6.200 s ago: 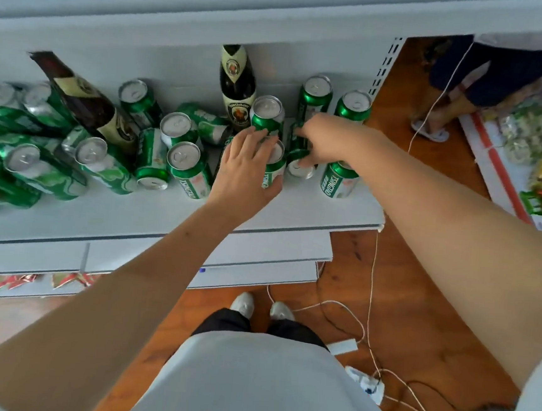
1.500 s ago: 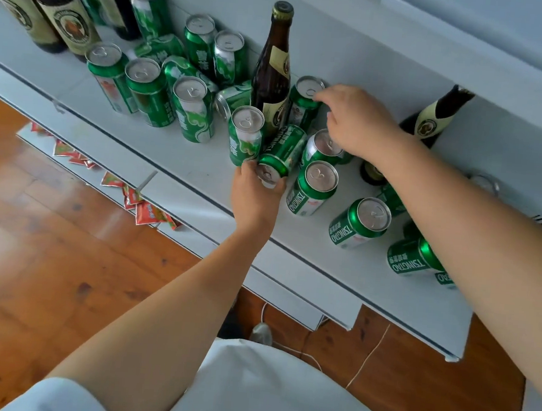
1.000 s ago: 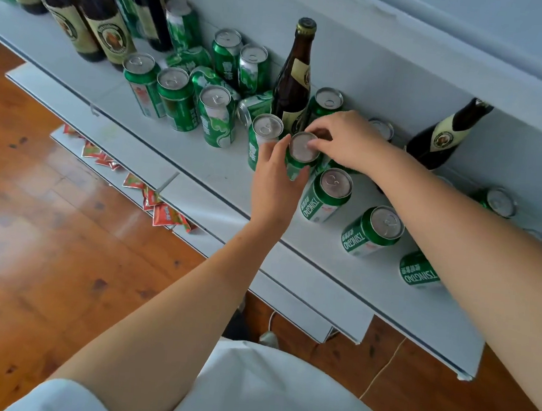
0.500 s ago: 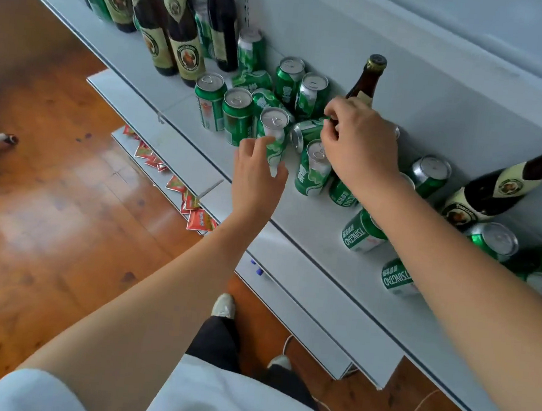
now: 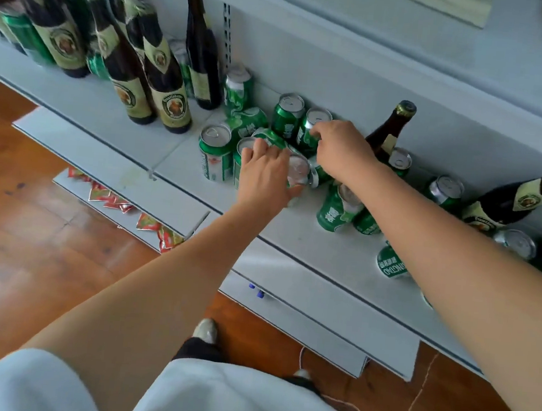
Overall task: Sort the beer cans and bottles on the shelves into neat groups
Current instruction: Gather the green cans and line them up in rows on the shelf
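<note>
A grey shelf [image 5: 180,177] is seen from above, with green beer cans and brown beer bottles on it. A can with a silver top [image 5: 298,175] is held by the left hand [image 5: 265,178]; the fingers are curled around it, with the thumb on its right side. This can is found near the front middle of the shelf, just right of two upright green cans [image 5: 215,154]. The right hand [image 5: 340,149] is placed on an upright green can [image 5: 312,127] near the back wall, and its fingers are pinched on the rim of that can. Another upright can [image 5: 287,115] is set just left of it. A few cans [image 5: 247,121] are tipped on their sides between the two hands. One brown bottle [image 5: 391,130] is stood behind the right wrist. A group of tall bottles with cream labels [image 5: 161,94] is lined up at the left end of the shelf. More cans [image 5: 338,211] are scattered to the right, and a bottle [image 5: 519,200] is leaned over there. Red snack packets [image 5: 116,198] are seen on a lower shelf above the wooden floor [image 5: 46,251].
</note>
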